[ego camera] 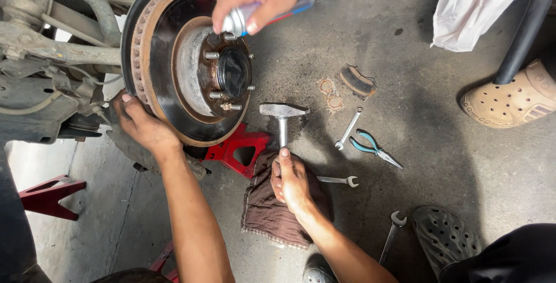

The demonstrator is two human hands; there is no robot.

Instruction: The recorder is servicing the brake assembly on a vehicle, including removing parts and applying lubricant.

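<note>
Bright, even daylight; soft shadows under the hammer (283,118) and arms on the floor (405,103). Sharp focus centre, slight wide-angle stretch at edges, no glare.

The hammer (283,118) is lying right of the brake disc (168,57), above a cloth (269,208). Wrenches (349,128) and pliers (375,150) are lying farther right on the floor (440,161).
</note>
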